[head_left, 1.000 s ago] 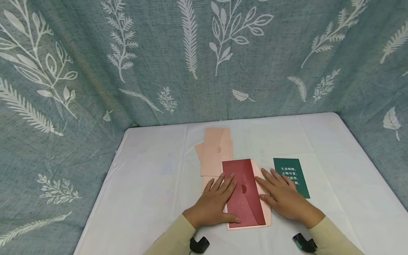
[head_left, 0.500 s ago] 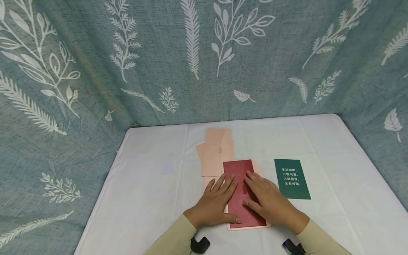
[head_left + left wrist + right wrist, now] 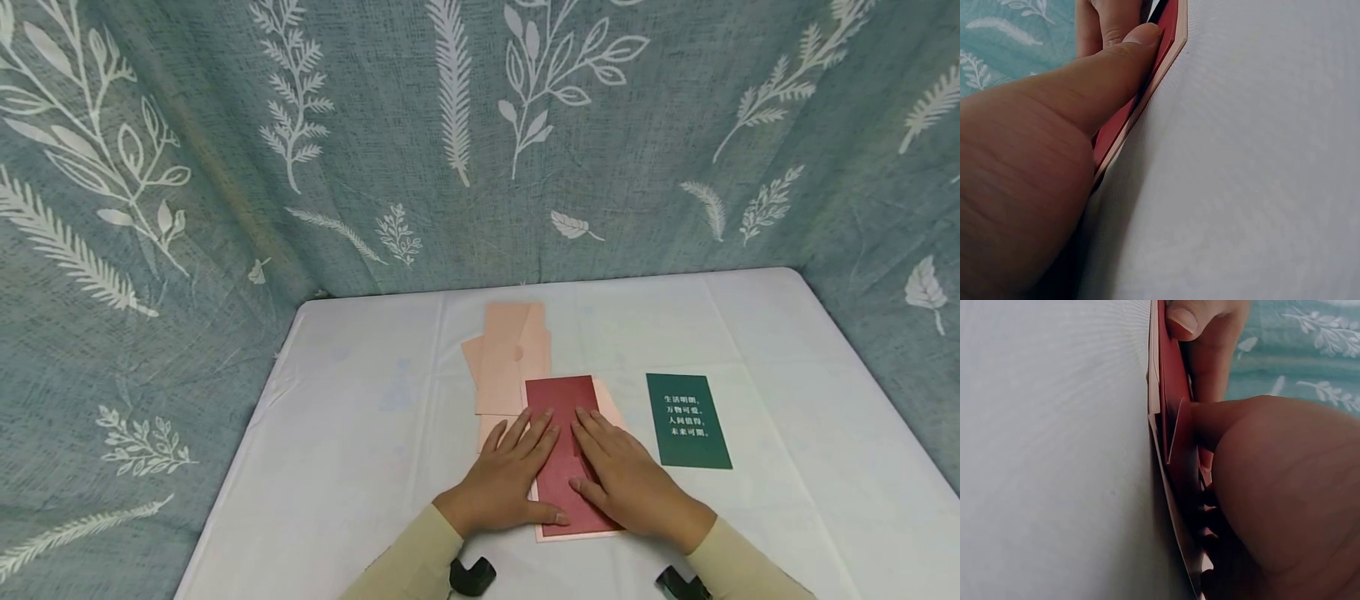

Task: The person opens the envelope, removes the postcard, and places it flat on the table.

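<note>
A red envelope [image 3: 558, 396] lies flat over a pale pink envelope [image 3: 609, 403] on the white table. My left hand [image 3: 504, 482] rests on its left side, fingers extended, the thumb across its lower part. In the left wrist view that thumb [image 3: 1144, 34] lies on the red surface near the envelope's edge. My right hand [image 3: 637, 482] presses on the right half with straight fingers and covers most of the flap. From the right wrist view, a flap edge [image 3: 1177, 428] of the red envelope stands slightly raised beside the right thumb.
Several pale pink envelopes [image 3: 506, 358] overlap behind the red one. To the right lies a dark green card [image 3: 688, 421] with white writing. A white cloth covers the table [image 3: 360, 433], and a teal leaf-patterned curtain [image 3: 480, 225] hangs behind it.
My right hand has moved left from beside the green card onto the red envelope, uncovering the card's writing. The left hand has stayed where it was.
</note>
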{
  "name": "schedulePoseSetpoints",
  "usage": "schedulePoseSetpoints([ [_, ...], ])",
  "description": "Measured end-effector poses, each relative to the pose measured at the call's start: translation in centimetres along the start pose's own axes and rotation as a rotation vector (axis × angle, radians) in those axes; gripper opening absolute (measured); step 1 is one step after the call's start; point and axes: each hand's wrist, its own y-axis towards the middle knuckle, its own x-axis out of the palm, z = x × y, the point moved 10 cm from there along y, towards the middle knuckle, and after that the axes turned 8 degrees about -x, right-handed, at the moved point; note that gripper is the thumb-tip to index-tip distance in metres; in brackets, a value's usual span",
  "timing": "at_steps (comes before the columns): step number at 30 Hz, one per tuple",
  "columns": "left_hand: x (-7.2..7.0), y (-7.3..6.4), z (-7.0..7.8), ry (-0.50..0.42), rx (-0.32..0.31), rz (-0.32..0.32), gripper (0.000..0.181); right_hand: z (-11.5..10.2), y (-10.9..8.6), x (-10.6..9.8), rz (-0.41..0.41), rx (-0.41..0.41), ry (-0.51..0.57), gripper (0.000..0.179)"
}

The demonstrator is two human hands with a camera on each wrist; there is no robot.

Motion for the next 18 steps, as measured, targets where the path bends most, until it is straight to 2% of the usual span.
schedulePoseSetpoints([
  [11, 0.06, 0.07, -0.1, -0.008, -0.002, 0.002, 0.116, -0.16, -0.06, -0.37, 0.014, -0.02, 0.003, 0.07],
  [18, -0.17, 0.1, 0.02, -0.017, 0.007, 0.004, 0.117, 0.06, 0.03, -0.34, 0.006, -0.009, 0.016, 0.071],
])
